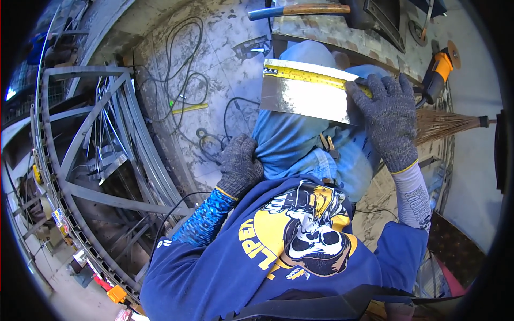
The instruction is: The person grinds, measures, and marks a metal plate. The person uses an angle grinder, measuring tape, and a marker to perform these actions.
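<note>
A shiny flat metal sheet (308, 99) lies across my lap on my blue jeans. Along its far edge runs the yellow blade of a tape measure (316, 79). My right hand (390, 115), in a grey knit glove, is at the sheet's right end, with thumb and fingers gripping the blade there. Its palm covers that corner of the sheet. My left hand (240, 165), gloved the same way, rests against my left thigh with its fingers curled in. Whether anything is inside those fingers is hidden.
An orange-and-black angle grinder (439, 75) stands at the far right, above a straw broom (450, 125). A hammer (300, 10) lies at the top. Black cable (184, 64) loops over the floor. Steel frames and bars (96, 187) crowd the left.
</note>
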`<action>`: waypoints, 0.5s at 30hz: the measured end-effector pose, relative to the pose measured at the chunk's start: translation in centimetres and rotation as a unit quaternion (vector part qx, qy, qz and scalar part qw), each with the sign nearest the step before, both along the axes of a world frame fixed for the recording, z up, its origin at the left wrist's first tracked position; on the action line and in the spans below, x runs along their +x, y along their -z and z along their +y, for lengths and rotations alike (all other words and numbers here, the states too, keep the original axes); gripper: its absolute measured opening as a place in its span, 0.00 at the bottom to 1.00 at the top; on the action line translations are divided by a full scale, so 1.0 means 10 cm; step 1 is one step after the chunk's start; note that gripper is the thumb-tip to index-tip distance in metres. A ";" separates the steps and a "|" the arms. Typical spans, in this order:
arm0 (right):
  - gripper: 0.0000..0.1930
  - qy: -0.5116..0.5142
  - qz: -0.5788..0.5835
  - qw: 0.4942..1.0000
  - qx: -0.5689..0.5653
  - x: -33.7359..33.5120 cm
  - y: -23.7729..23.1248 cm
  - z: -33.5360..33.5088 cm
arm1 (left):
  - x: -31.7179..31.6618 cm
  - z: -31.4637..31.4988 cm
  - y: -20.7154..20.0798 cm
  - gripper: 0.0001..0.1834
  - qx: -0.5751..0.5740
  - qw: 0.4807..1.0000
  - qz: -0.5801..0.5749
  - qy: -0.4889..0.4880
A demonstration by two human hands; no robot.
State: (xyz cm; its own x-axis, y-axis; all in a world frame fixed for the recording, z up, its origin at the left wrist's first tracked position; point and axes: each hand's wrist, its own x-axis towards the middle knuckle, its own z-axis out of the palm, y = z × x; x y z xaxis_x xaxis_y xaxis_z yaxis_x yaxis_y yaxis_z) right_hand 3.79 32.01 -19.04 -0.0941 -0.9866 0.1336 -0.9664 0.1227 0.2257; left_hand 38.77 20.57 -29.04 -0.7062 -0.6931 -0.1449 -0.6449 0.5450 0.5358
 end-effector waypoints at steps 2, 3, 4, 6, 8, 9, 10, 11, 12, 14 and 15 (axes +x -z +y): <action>0.25 -0.005 -0.033 0.999 0.022 0.00 -0.03 -0.04 | -0.01 -0.04 0.02 0.13 0.000 1.000 0.002 0.009; 0.25 -0.005 -0.033 0.999 0.023 -0.01 -0.03 -0.03 | -0.01 -0.07 0.03 0.13 -0.006 0.999 0.007 0.033; 0.25 -0.003 -0.030 0.999 0.024 -0.02 -0.02 -0.01 | 0.00 -0.09 0.02 0.12 -0.013 0.998 0.011 0.057; 0.25 -0.001 -0.029 0.999 0.025 -0.02 -0.02 0.00 | 0.06 -0.13 -0.01 0.12 0.014 0.998 -0.004 0.065; 0.25 -0.002 -0.022 0.999 0.030 -0.02 -0.02 0.01 | 0.08 -0.13 -0.04 0.12 0.040 0.996 -0.021 0.074; 0.25 -0.001 -0.023 0.999 0.031 -0.01 -0.02 0.01 | 0.06 -0.12 -0.09 0.12 0.044 0.998 -0.008 0.052; 0.25 0.001 -0.019 0.999 0.026 0.00 -0.01 0.01 | 0.06 -0.11 -0.11 0.13 0.048 0.998 0.006 0.029; 0.25 0.003 -0.015 1.000 0.021 0.01 -0.01 0.01 | 0.04 -0.09 -0.11 0.13 0.049 0.998 0.005 0.031; 0.25 0.004 -0.015 1.000 0.022 0.01 -0.02 0.00 | 0.00 -0.06 -0.11 0.13 0.029 0.999 0.010 0.017; 0.25 0.000 -0.018 1.000 0.012 0.02 -0.03 -0.01 | -0.01 -0.04 -0.08 0.14 0.008 1.000 0.016 0.006; 0.25 0.000 -0.017 1.000 0.012 0.01 -0.03 -0.02 | -0.01 -0.02 -0.03 0.14 0.007 1.000 0.007 0.007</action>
